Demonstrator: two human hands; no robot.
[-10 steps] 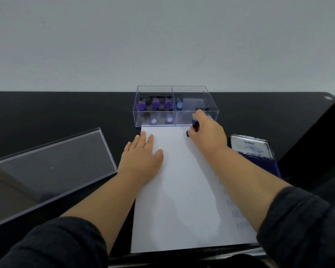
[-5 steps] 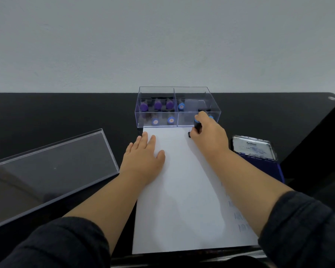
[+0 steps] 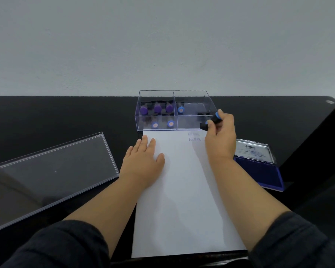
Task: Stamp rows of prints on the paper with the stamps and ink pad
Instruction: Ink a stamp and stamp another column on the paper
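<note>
Two hands in frame. Right hand (image 3: 219, 138), right of centre, fingers curled round a stamp (image 3: 212, 120): black body, blue cap, tilted, cap end up-right, print end down-left, lifted clear of the paper (image 3: 182, 190) and sitting against the front-right corner of the clear box (image 3: 193, 93). Just left of that hand, at the paper's top edge, two faint blue prints (image 3: 194, 136), stacked one above the other; lower one reads AIR MAIL, upper one paler. Left hand (image 3: 143, 161), centre frame, fingers straight and flat, pressing on the paper's upper left part, outer fingers over the left edge. Paper is white, long side running toward the bottom of the frame, top edge touching the box. Box has two compartments: left one holds purple-capped stamps (image 3: 157, 108) at the back and blue-capped stamps (image 3: 170, 123) in front; right one has a blue-capped one by the divider. Ink pad (image 3: 259, 171) open at right of frame, just beside the right wrist, blue pad facing up, silver lid raised behind it. Clear lid (image 3: 46, 176) lies at left of frame on the black table (image 3: 46, 113), apart from the paper.
</note>
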